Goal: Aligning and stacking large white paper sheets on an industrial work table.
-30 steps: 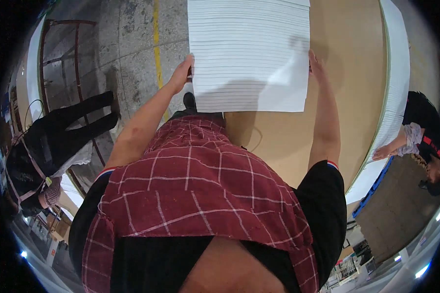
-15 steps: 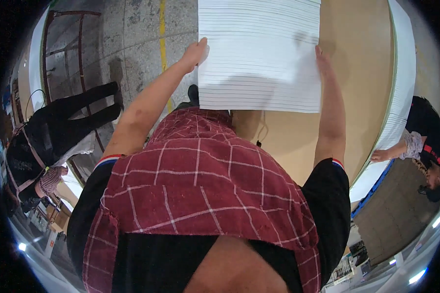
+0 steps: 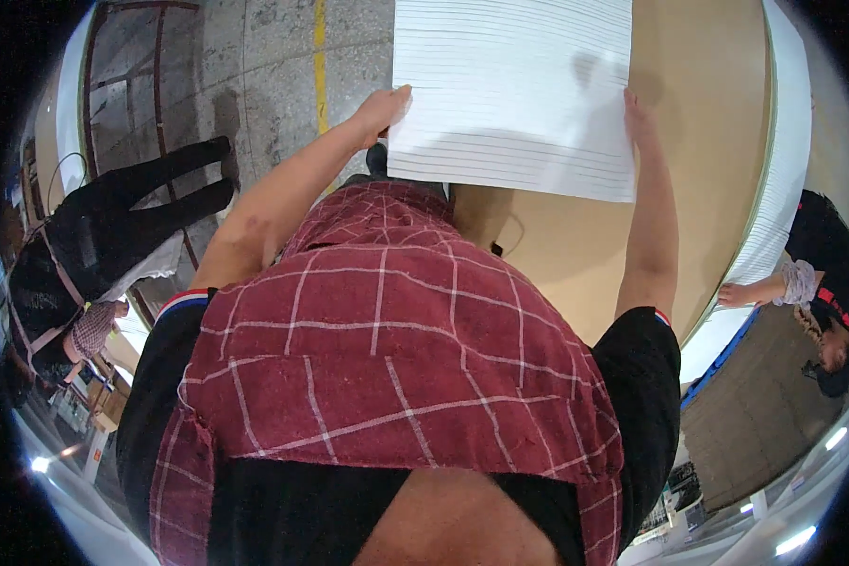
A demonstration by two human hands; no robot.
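Observation:
A large white sheet (image 3: 509, 94) with dark parallel lines running across it stretches out before me, its far end cut off by the picture's top. My left hand (image 3: 384, 108) grips its left edge, thumb on top and the other fingers mostly hidden. At the right edge, my right hand (image 3: 638, 115) holds on, its fingers partly out of sight behind the sheet. Beneath the sheet's right part lies a broad tan tabletop (image 3: 575, 259). The sheet's near edge slants down slightly to the right.
A cable (image 3: 511, 238) shows near the table's close edge. Striped white material (image 3: 759, 236) lines the table's right side, where a co-worker's hand (image 3: 740, 294) rests. Another person (image 3: 113, 226) stands at left by a metal frame (image 3: 158, 94). A yellow line (image 3: 320, 66) marks the floor.
The sheet's near edge has moved away from me and tilted a little, its left corner higher. Both hands keep their hold and sit slightly further right and lower in the picture.

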